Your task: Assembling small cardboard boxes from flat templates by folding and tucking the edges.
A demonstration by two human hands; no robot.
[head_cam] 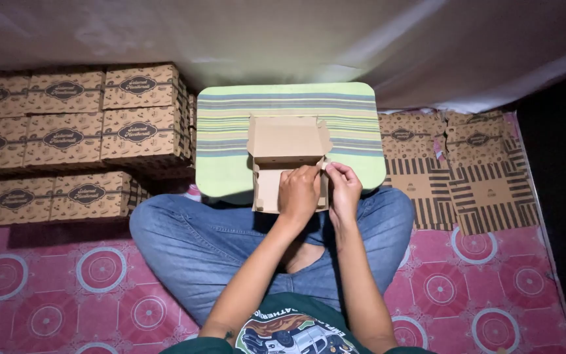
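1. A person is sitting cross-legged in blue jeans on a pink patterned floor mat, and a half-folded brown cardboard box is lying on the small green striped lap table in front of them, its near end reaching past the table's front edge over the lap.
2. The left hand is resting on the box's near panel, with its fingers curling onto the right side wall and pinching the cardboard there.
3. The right hand is working just beside it, its fingers clenching a small flap at the box's right edge; both hands are touching the same corner.
4. The box is looking light and thin, stiff along its panels but bending readily at the creases, so I judge it is best held at the walls and flaps near a fold, with gentle pressure, since hard squeezing could dent or tear it.
5. A stack of finished printed brown boxes is standing to the left of the table, and flat unfolded printed cardboard blanks are lying on the mat to the right.
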